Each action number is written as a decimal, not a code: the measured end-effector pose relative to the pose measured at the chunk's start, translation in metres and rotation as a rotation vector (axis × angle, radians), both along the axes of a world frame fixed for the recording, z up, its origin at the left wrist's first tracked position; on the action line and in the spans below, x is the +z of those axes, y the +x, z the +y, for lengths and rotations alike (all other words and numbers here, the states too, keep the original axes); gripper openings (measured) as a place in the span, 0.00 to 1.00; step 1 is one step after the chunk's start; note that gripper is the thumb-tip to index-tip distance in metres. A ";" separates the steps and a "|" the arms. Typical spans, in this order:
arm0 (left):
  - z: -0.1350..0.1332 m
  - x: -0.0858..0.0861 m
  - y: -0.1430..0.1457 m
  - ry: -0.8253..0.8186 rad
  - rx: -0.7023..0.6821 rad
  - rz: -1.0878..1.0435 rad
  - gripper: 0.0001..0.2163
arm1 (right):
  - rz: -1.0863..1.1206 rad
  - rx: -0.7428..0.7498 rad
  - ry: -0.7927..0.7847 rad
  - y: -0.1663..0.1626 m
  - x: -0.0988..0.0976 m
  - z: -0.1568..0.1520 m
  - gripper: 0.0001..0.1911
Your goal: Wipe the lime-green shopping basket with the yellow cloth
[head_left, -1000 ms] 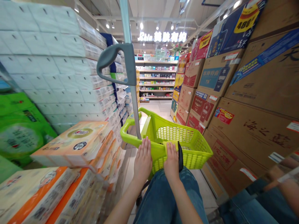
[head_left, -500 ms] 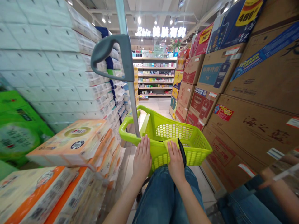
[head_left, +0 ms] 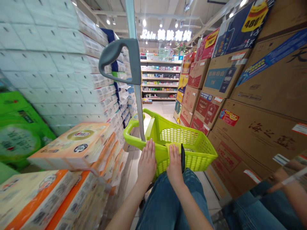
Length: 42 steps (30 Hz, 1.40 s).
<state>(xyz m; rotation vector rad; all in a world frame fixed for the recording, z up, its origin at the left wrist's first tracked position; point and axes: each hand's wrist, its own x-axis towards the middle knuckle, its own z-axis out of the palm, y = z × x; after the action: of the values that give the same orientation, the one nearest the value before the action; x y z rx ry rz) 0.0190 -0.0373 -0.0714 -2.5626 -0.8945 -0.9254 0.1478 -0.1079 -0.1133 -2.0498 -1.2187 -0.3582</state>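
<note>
Head view: basket (head_left: pixel 161 156) stood at the knees (head_left: pixel 195 185). Left hand (head_left: pixel 146 164) lay flat, fingers straight, on its near edge beside the pole (head_left: pixel 139 111), apparently steadying it; right hand (head_left: pixel 175 164) pressed cloth (head_left: pixel 179 147) against that edge, thumb hidden, clamping untellable.

white packs (head_left: pixel 59 67): stacked left | green package (head_left: pixel 22 134): far left | cardboard cartons (head_left: pixel 254 124): stacked right | shelves (head_left: pixel 160 79): back

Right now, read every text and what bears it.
"480": yellow tag, blue box.
"248", probably: tag on red box.
"美肤有约": lit sign, Latin letters unclear.
"海之蓝": large brown carton.
"郎牌特曲 T6": blue-panelled carton.
Rest: too small, cut off or blurred.
</note>
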 end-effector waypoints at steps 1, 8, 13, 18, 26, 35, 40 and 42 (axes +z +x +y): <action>0.000 -0.001 0.000 0.017 0.006 -0.003 0.37 | 0.009 0.050 0.000 -0.012 0.006 0.009 0.49; 0.002 -0.003 0.001 0.075 0.026 -0.023 0.35 | -0.049 0.206 0.015 -0.032 0.024 0.021 0.48; -0.001 -0.001 0.000 0.008 0.015 0.017 0.38 | -0.135 0.146 0.003 0.012 0.001 -0.015 0.51; -0.001 0.001 0.000 -0.006 0.017 0.032 0.40 | -0.207 -0.005 -0.047 0.071 -0.025 -0.057 0.51; -0.001 0.000 0.000 0.001 0.015 0.012 0.40 | -0.053 -0.248 -0.052 0.064 -0.024 -0.047 0.49; 0.001 -0.003 0.002 0.095 0.060 0.018 0.36 | 0.015 0.130 -0.013 -0.042 0.021 0.035 0.46; -0.001 -0.001 0.000 0.043 0.039 0.033 0.38 | -0.098 0.175 -0.002 -0.020 0.012 0.011 0.50; -0.002 0.000 0.000 0.016 0.029 0.038 0.39 | -0.134 0.119 -0.024 0.002 0.001 -0.007 0.52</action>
<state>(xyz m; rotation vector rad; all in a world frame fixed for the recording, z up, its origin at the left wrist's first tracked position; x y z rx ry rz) 0.0189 -0.0389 -0.0710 -2.5382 -0.9072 -0.8700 0.1503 -0.1146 -0.1121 -1.9890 -1.4246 -0.4319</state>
